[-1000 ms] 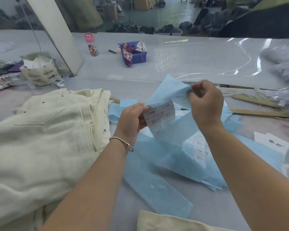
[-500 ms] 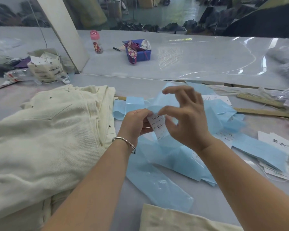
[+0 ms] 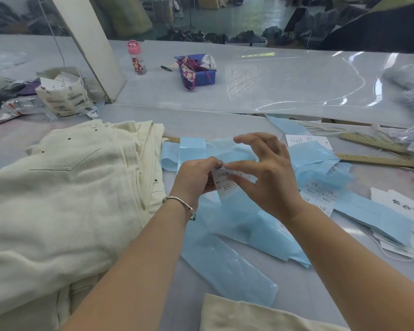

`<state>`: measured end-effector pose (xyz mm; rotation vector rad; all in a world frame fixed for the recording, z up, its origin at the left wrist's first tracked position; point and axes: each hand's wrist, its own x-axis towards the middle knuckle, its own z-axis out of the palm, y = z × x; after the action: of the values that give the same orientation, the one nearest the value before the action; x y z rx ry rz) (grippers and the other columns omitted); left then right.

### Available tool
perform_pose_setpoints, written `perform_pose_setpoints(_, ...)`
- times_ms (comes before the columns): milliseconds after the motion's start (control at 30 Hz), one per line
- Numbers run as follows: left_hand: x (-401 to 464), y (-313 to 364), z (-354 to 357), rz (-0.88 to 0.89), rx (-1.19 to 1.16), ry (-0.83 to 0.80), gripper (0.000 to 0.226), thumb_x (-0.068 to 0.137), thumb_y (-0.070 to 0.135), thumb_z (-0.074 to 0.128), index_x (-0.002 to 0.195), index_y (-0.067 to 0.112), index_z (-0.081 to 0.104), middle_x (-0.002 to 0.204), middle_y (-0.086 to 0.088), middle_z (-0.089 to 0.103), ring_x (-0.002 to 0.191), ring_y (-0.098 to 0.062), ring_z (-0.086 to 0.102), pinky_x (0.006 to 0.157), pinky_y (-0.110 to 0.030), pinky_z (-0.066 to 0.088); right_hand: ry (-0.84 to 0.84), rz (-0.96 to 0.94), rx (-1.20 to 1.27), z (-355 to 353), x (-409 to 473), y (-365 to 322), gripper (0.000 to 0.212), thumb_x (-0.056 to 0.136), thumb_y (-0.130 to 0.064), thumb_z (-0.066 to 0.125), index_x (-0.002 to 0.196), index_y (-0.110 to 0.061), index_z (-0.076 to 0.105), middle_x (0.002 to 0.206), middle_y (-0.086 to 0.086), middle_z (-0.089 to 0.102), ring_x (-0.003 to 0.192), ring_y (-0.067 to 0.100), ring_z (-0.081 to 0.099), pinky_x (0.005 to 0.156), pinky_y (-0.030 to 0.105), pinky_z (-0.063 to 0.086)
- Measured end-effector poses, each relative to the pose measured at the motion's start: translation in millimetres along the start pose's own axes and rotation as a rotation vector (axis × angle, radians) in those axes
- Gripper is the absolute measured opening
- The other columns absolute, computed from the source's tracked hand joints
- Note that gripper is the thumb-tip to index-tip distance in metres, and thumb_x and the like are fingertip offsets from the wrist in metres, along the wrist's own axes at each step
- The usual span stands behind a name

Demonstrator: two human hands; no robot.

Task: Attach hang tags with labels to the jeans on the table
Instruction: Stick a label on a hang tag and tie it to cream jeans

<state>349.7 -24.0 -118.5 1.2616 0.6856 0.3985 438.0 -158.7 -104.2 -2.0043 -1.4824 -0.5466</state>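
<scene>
Both hands meet over the table (image 3: 285, 290), just right of the jeans (image 3: 65, 194). Left hand (image 3: 196, 179), bracelet (image 3: 179, 206) on wrist, grips a white label (image 3: 225, 185) printed "1103#". Right hand (image 3: 265, 177) pinches the label's top edge with thumb and forefinger, other fingers spread. Blue strips (image 3: 227, 263) lie under and around the hands, right of the jeans; more labels (image 3: 320, 197) sit on them. Hang tags (image 3: 394, 206) further right. Rulers (image 3: 380, 161) beyond the strips. Behind the jeans: pink bottle (image 3: 136, 57), blue box (image 3: 201, 72), tag carton (image 3: 62, 91).
</scene>
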Motion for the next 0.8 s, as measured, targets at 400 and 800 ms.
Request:
perform_pose_setpoints(400, 9.2, -9.3, 2.4, -0.133, -0.029, 0.137, 0.015, 0.092, 0.01, 0.057, 0.078, 0.005, 0.061, 0.053, -0.005, 0.061, 0.042, -0.013, 0.061, 0.044, -0.022, 0.053, -0.065, 0.455, 0.835, -39.8, -14.8, -21.3, 0.01, 0.071, -0.008, 0.075, 0.072, -0.018, 0.074, 0.12, -0.007, 0.065, 0.124, 0.014, 0.05, 0.102, 0.036, 0.038)
perform_pose_setpoints(800, -58.5, -2.8, 56.6, 0.509, 0.705, 0.185, 0.027, 0.088, 0.036, 0.067, 0.108, 0.018, 0.066, 0.112, 0.0, 0.062, 0.109, -0.015, 0.054, 0.099, -0.03, 0.039, -0.025, 1.183, 1.217, -124.2, -88.5, 1.2, 0.017, 0.08, -0.023, 0.058, 0.082, -0.012, 0.071, 0.085, 0.012, 0.071, 0.074, 0.023, 0.063, 0.079, 0.038, 0.043)
